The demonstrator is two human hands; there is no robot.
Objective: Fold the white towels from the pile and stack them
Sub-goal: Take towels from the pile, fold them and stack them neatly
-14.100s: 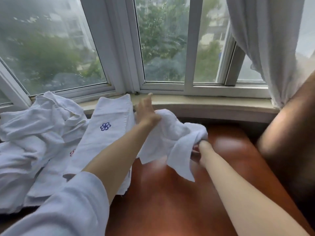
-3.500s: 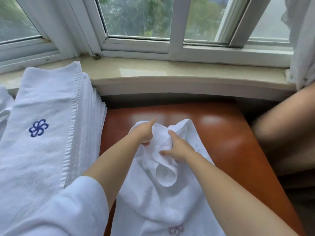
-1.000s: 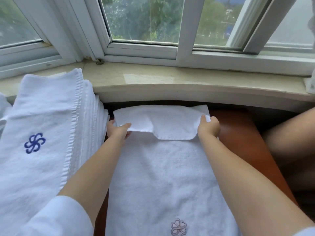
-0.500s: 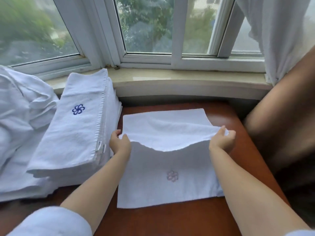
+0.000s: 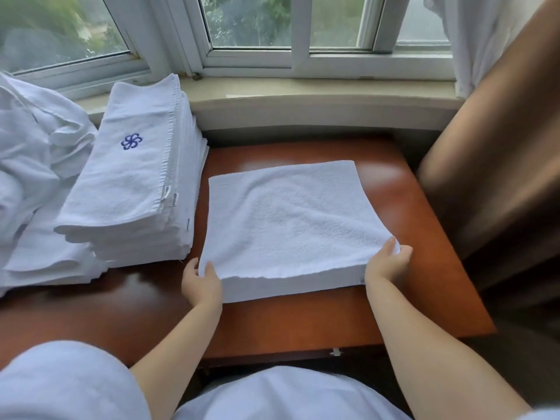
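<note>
We are pinching the folded towel's (image 5: pixel 291 219) near corners with our left hand (image 5: pixel 201 281) and right hand (image 5: pixel 386 262), mid-table (image 5: pixel 303 322), the stack (image 5: pixel 133 189) lying at nine o'clock.

The glossy reddish-brown worktop (image 5: pixel 303 322) below the window carries a folded white towel (image 5: pixel 288 219) in its middle, a stack of folded towels (image 5: pixel 133 189) just beside it on the left, and a crumpled pile of towels (image 5: pixel 27 159) at the far left.
</note>
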